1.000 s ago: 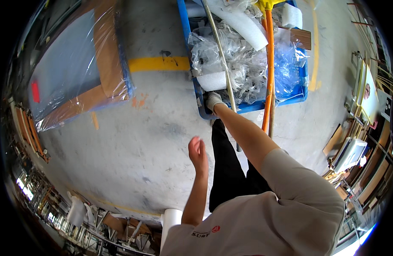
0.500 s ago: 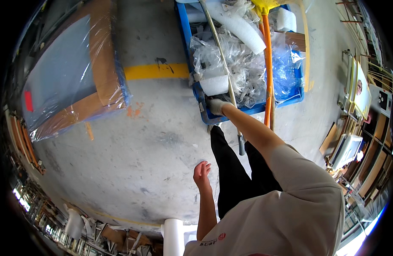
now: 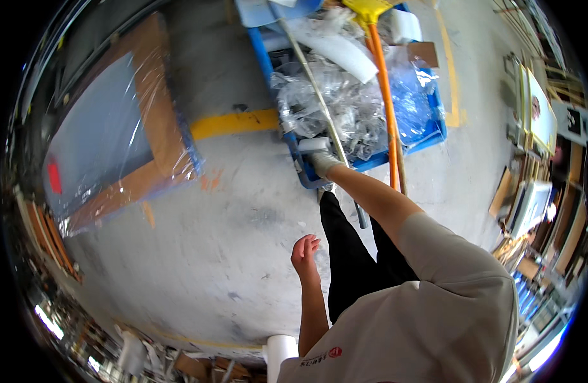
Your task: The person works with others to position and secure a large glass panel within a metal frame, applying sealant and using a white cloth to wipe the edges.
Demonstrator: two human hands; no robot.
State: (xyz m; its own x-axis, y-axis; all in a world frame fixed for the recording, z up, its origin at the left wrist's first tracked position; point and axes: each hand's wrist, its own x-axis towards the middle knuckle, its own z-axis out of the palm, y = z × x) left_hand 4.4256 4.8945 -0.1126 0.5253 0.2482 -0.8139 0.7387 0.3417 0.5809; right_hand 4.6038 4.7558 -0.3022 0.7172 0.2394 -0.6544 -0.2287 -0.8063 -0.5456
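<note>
My right hand (image 3: 324, 165), in a pale glove, reaches down into the near left corner of a blue plastic bin (image 3: 305, 172). It is beside a short white foam piece (image 3: 313, 145); its fingers are mostly hidden, so I cannot tell what they grip. Clear plastic wrap (image 3: 319, 105) and a longer strip of white foam (image 3: 345, 56) fill the bin. A metal pole (image 3: 316, 89) and an orange handle (image 3: 386, 102) with a yellow head (image 3: 369, 9) lie across it. My bare left hand (image 3: 305, 251) hangs over the floor, fingers loosely curled, holding nothing.
To the left lies a large flat panel (image 3: 102, 127) with cardboard edging, wrapped in clear film. A yellow line (image 3: 233, 124) crosses the concrete floor between it and the bin. A white roll (image 3: 282, 351) is near my left elbow. Framed pieces (image 3: 540, 108) stand along the right.
The short foam piece has shifted down toward my right hand and shows less of itself. The bin and the wrapped panel appear slightly displaced as the view tilts. My left hand stays free.
</note>
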